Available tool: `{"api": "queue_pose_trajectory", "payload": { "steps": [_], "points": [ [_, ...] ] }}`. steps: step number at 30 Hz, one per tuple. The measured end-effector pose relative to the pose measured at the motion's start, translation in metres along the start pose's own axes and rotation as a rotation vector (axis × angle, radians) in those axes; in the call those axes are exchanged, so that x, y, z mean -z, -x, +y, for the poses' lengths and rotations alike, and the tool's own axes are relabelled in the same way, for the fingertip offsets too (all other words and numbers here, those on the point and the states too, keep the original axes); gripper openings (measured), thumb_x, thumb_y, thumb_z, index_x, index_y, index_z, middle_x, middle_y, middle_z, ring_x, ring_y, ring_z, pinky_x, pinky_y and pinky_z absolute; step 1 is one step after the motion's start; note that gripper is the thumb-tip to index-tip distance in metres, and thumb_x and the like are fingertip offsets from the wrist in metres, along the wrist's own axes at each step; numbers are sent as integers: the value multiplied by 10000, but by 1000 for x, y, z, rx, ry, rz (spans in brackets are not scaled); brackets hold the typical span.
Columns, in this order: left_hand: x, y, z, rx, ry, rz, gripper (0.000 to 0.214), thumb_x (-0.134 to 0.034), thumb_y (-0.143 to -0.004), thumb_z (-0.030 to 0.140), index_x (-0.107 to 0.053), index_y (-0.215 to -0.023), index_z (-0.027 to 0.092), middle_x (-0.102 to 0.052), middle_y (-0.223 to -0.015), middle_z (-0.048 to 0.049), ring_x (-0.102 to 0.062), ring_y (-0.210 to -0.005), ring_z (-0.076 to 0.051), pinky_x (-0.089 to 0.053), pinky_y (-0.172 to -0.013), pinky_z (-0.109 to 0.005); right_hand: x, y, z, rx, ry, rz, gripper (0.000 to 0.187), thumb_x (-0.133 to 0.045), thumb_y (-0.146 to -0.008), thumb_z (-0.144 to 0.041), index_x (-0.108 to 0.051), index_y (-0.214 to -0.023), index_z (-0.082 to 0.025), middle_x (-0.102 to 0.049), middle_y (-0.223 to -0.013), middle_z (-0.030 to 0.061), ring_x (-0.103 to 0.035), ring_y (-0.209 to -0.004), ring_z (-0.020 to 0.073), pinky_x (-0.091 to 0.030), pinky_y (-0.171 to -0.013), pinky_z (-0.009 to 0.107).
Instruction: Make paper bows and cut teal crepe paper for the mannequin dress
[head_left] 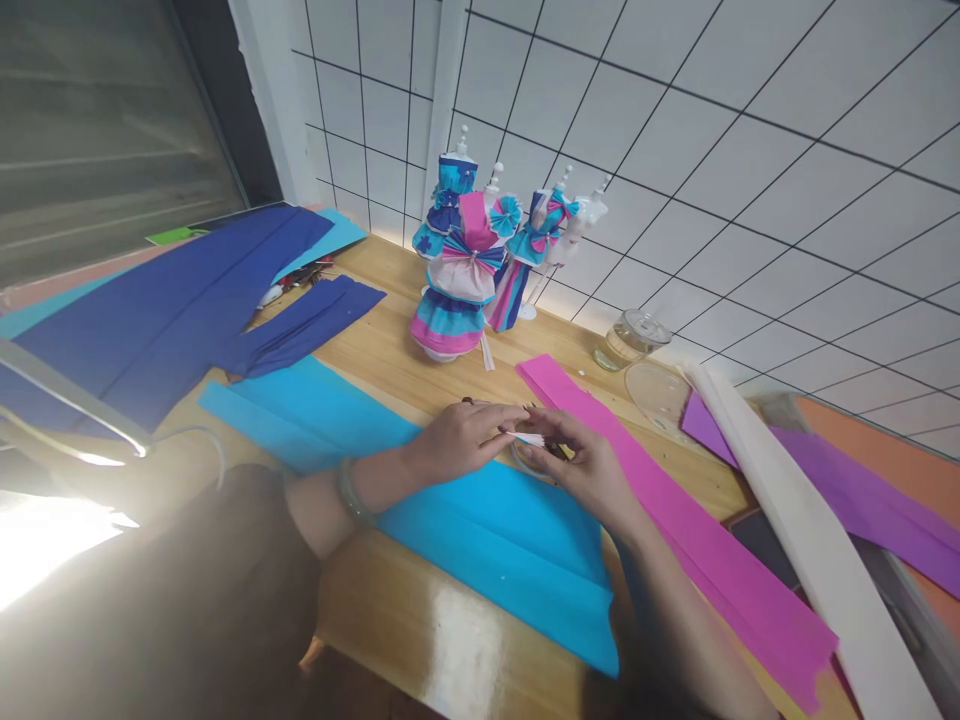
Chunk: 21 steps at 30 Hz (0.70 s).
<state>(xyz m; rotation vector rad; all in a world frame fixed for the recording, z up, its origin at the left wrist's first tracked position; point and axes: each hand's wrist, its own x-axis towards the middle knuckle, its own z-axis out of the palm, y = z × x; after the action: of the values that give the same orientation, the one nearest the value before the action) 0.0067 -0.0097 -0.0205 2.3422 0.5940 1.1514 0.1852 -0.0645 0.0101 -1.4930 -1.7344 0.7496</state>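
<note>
My left hand [461, 438] and my right hand [581, 462] meet over the wooden table [420, 610], both pinched on a small white pleated paper piece [529, 438]. Under them lies a light blue crepe paper sheet [480, 510], with a pink crepe paper strip [675, 520] just to the right. A bracelet sits on my left wrist. A roll of tape seems to lie beneath my right hand, mostly hidden.
Several small mannequins in blue and pink paper dresses [480, 260] stand at the back by the tiled wall. Dark blue paper [172, 310] covers the left. A glass jar [628, 340], its lid, white paper [802, 530] and purple paper [862, 490] lie right.
</note>
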Motion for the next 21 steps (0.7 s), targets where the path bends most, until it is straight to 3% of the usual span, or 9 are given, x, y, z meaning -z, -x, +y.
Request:
{"api": "queue_pose_trajectory", "payload": {
  "steps": [4,8,15,21],
  "points": [
    [-3,2,-2,-130,-101,18,305,-452,-832,194,-476,-1135,165,-625,-1044,-57,-570,-962,-142,-449,-832,-274,0,0,-4,122,63,-45,244,-594,-755,-313,-633,-983,-235,-610,-1033,76,-543,-982,218,-456,-799,350],
    [-4,3,-3,-157,-149,14,307,-452,-836,211,-480,-1140,174,-635,-1023,-54,-583,-924,-145,-456,-805,-274,1,-1,0,183,85,-50,173,-552,-788,-293,-661,-910,-235,-627,-978,73,-559,-963,213,-465,-800,354],
    [-2,1,-4,-45,-144,-14,287,-450,-834,213,-510,-1112,180,-627,-1039,-65,-569,-959,-153,-426,-843,-295,3,0,3,286,215,-16,193,-477,-836,-287,-651,-887,-221,-627,-937,85,-587,-893,209,-497,-742,356],
    [-2,-1,-5,120,-121,28,323,-520,-786,194,-501,-1109,189,-648,-942,-34,-584,-890,-153,-422,-816,-289,3,0,8,446,475,135,176,-477,-835,-241,-637,-905,-216,-601,-920,91,-563,-868,207,-476,-704,353]
  ]
}}
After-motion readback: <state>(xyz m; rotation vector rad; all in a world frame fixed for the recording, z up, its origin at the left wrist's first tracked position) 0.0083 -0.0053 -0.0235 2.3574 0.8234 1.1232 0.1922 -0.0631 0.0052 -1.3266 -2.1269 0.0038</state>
